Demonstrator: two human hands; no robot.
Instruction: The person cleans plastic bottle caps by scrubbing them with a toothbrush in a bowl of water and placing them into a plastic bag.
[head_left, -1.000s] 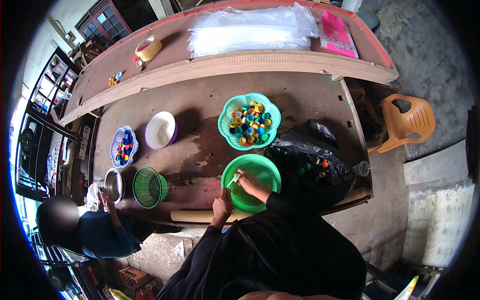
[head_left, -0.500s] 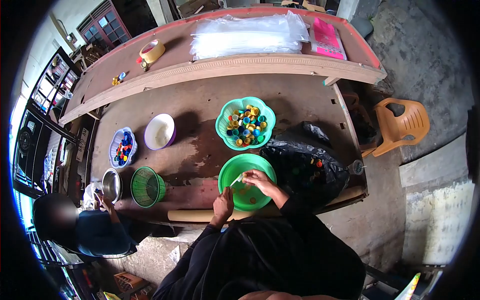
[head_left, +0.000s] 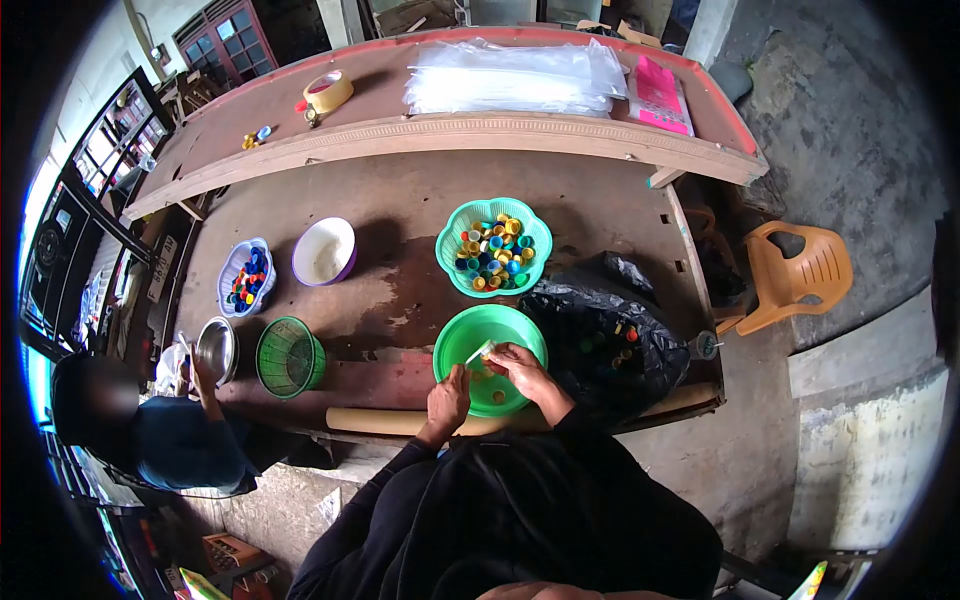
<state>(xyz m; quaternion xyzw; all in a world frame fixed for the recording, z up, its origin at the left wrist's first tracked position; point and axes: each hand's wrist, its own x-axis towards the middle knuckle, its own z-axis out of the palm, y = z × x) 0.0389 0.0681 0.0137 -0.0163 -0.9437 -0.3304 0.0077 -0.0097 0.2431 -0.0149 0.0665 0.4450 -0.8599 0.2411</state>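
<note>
Over a bright green basin (head_left: 452,328), my left hand (head_left: 448,400) is closed around the handle end of a slim, pale, blade-like tool (head_left: 474,356). Its tip meets a small bottle cap (head_left: 488,347) pinched in the fingers of my right hand (head_left: 532,374). The fingers partly cover this cap. A few small round pieces lie at the basin's bottom. Behind it, a teal scalloped basket (head_left: 447,262) holds several gold, blue, green and white caps. To the right, a black plastic bag (head_left: 655,345) lies open with more caps inside.
Left on the table are a green mesh basket (head_left: 290,357), a white-purple bowl (head_left: 325,250), a lilac basket (head_left: 229,289) of caps and a metal bowl (head_left: 217,350) near a co-worker (head_left: 190,440). The raised shelf carries plastic bags (head_left: 515,80) and tape (head_left: 328,92).
My right hand and the cap have turned slightly against the tool tip. The co-worker's hands have shifted beside the metal bowl. The whole view has moved a little.
</note>
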